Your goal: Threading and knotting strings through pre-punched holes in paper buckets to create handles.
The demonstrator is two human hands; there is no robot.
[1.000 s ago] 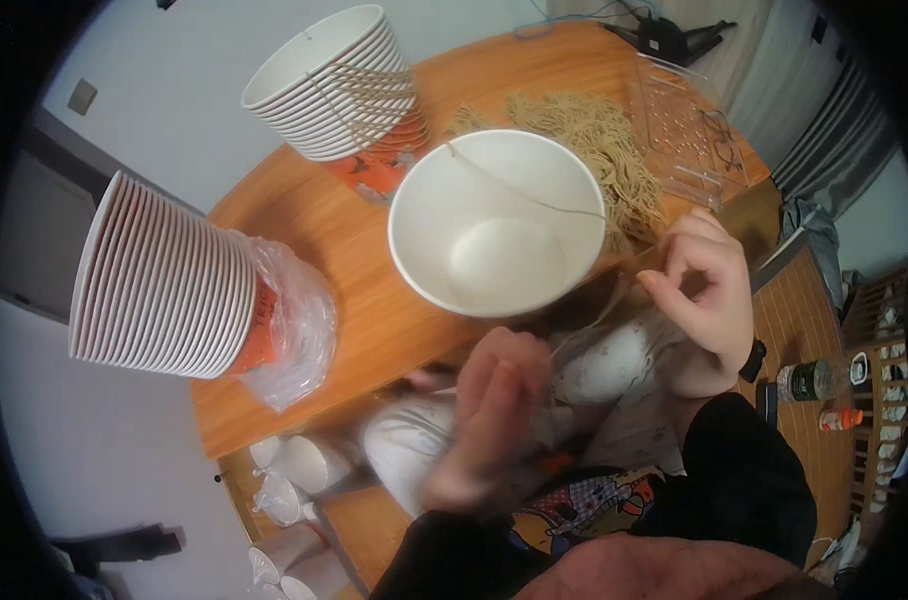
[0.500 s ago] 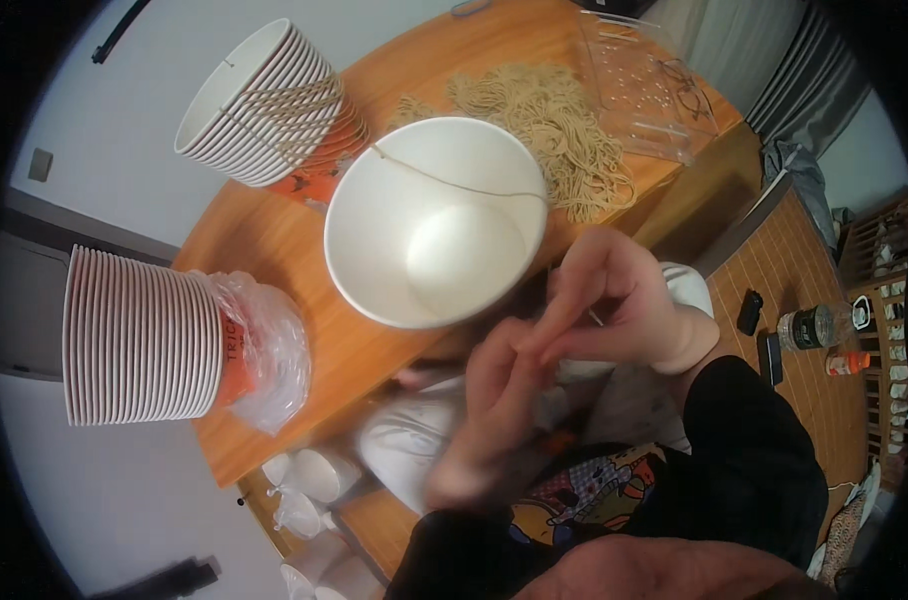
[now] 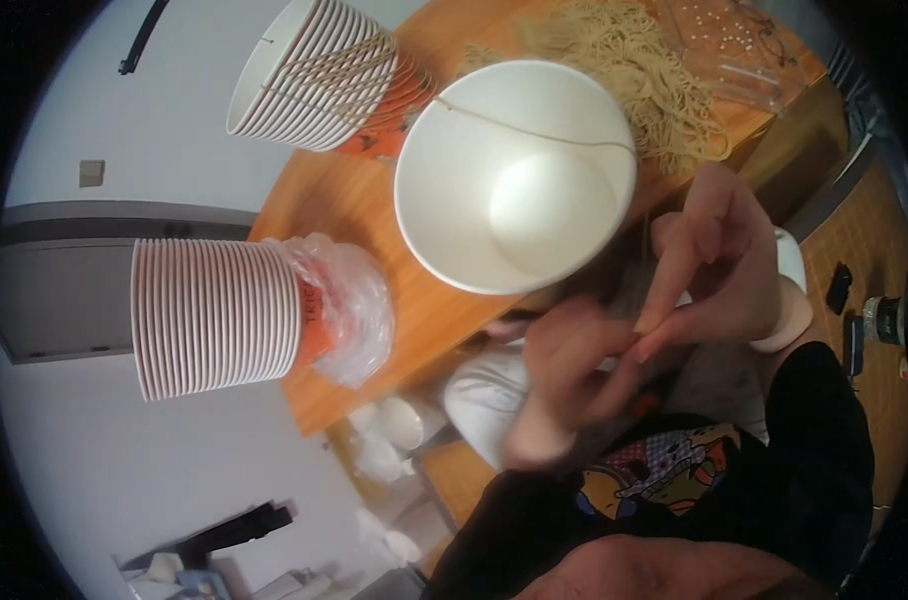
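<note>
In the head view, the white bucket (image 3: 454, 215) sits by the front edge of the bench (image 3: 339, 195), its mouth toward the wearer and a thin cord (image 3: 524, 129) across the opening. A sharp tug on that cord could tip the bucket over the edge, or an elbow could knock it. Loose strands in the tan cord heap (image 3: 664, 95) beyond might snag each other if one were pulled quickly. The left hand (image 3: 582, 365) is blurred, fingers partly curled; the right hand (image 3: 729, 260) is bent, thumb and fingertip close together. Their fingertips nearly meet below the bucket; whether they grip anything, I cannot tell.
</note>
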